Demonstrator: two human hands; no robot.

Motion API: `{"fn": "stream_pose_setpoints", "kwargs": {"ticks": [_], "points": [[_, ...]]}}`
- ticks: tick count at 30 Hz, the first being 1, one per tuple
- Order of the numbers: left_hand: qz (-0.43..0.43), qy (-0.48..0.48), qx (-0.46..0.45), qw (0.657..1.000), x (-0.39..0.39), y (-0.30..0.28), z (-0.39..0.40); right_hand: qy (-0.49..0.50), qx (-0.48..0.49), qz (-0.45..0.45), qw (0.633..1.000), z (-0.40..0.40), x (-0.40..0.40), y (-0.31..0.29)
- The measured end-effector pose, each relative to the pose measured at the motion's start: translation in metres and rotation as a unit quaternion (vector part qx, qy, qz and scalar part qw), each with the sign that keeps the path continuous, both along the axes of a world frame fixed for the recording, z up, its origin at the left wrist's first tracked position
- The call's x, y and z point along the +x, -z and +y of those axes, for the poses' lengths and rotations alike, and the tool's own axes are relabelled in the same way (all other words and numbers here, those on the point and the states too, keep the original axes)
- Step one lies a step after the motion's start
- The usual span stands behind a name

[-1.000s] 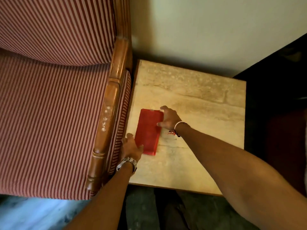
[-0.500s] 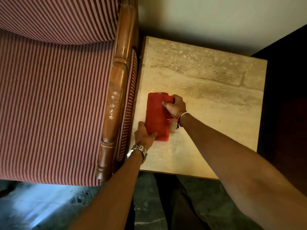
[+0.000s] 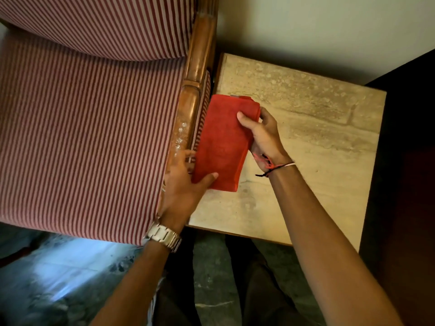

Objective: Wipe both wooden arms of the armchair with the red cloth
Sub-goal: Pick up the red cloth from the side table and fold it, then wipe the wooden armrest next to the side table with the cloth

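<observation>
The folded red cloth (image 3: 223, 142) is lifted off the side table and held between both hands, right beside the armchair's wooden arm (image 3: 191, 90). My left hand (image 3: 186, 187), with a metal watch on the wrist, grips the cloth's near left corner, thumb on top. My right hand (image 3: 261, 135) pinches the far right edge. The arm is glossy brown wood with white specks near its middle; its front end is hidden behind my left hand. The chair's other arm is out of view.
The striped red-and-white seat and backrest (image 3: 89, 128) fill the left. A pale stone-topped side table (image 3: 306, 128) stands against the chair's right side. A light wall is behind, a dark object (image 3: 409, 161) at the right, grey floor below.
Both hands have raised the cloth off the table and carried it left, toward the wooden arm. My left hand now overlaps the arm's front part.
</observation>
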State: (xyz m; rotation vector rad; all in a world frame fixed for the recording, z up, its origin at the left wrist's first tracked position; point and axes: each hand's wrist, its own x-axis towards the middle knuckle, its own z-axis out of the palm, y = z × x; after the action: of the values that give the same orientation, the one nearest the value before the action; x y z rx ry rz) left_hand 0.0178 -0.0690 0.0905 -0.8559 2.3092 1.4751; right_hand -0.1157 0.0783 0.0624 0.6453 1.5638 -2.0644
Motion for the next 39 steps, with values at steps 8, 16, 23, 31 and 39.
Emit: {"fn": "stream_pose_setpoints", "kwargs": {"ticks": [8,16,23,31,39], "points": [[0.023,-0.044,-0.06,0.997,0.023,-0.013,-0.061,-0.072,0.08,0.087,0.99,-0.07,0.007,-0.021],[-0.014,0.027,-0.09,0.996,0.033,0.031,-0.097,-0.127,0.506,0.221,0.824,-0.099,0.042,-0.019],[0.066,0.184,-0.331,0.923,-0.009,0.095,-0.167,-0.223,0.612,0.284,0.704,-0.167,0.102,0.008],[0.109,0.389,-0.381,0.832,-0.018,0.185,-0.251,-0.231,0.709,0.251,0.618,-0.188,0.09,0.036],[0.17,0.34,-0.431,0.819,-0.013,0.222,-0.25,-0.191,0.736,0.25,0.6,-0.192,-0.003,0.037]]}}
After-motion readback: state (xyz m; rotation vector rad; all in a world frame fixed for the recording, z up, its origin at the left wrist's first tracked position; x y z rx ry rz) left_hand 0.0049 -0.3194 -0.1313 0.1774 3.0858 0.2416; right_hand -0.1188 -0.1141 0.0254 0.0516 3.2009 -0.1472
